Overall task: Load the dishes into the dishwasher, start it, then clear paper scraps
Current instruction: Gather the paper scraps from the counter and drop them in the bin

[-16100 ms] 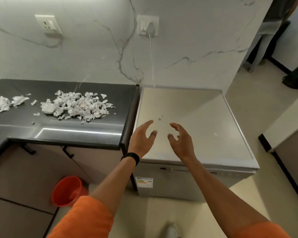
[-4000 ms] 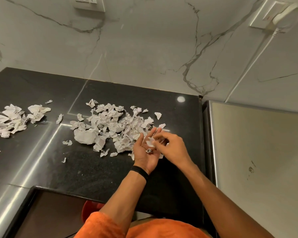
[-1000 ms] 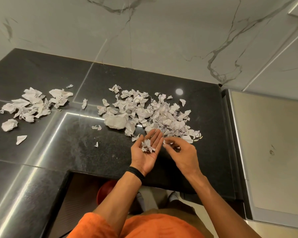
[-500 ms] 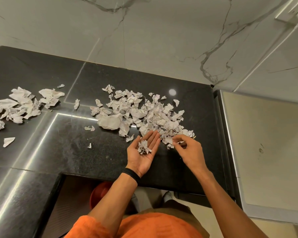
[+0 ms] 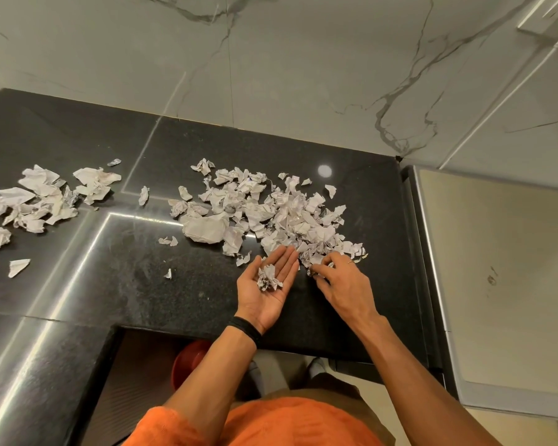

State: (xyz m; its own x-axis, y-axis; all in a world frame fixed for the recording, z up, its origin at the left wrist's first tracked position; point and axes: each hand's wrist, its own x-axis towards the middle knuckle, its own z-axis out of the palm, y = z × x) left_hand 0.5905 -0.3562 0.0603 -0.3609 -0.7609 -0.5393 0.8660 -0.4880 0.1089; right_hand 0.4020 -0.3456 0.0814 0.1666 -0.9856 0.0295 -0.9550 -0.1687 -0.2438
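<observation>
A large pile of torn white paper scraps (image 5: 264,210) lies on the black countertop (image 5: 116,278). My left hand (image 5: 266,289) is palm up, fingers straight, just in front of the pile, with a small clump of collected scraps (image 5: 268,278) lying on the palm. My right hand (image 5: 339,281) sits at the pile's near right edge and its fingertips pinch small scraps (image 5: 316,268) against the counter. A second, smaller pile of scraps (image 5: 42,197) lies at the far left. The beige dishwasher top (image 5: 496,268) is at the right, its door out of view.
An orange-red bucket (image 5: 187,365) stands on the floor under the counter's front edge, partly hidden by my left forearm. A marble wall (image 5: 271,59) backs the counter, with a plugged socket (image 5: 551,17) at the upper right. Loose single scraps (image 5: 18,267) dot the counter.
My right hand has gone from beside my left palm out to the pile's near right edge and pinches more scraps. My left palm stays cupped with its clump.
</observation>
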